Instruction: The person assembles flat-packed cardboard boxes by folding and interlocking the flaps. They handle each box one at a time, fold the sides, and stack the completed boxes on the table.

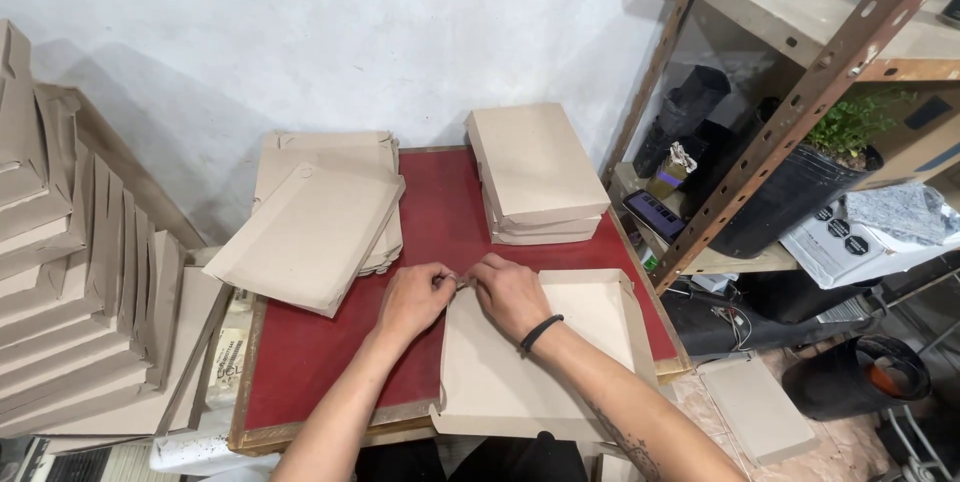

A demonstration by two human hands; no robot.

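Pinching the upper left corner of a half-folded cardboard box (545, 357) on the red table (330, 352), left hand (415, 297) and right hand (510, 294) work between finished boxes (535, 177) and unfolded blanks (320, 222).

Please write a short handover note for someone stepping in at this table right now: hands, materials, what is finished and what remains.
Left hand and right hand meet at the top left corner of a half-folded cardboard box, pinching its edge; the box lies open on the red table top.
Flat unfolded blanks are piled at the rear left.
Done: a stack of closed boxes at the rear right.
Left: finish this box, then the flat pile, it seems.
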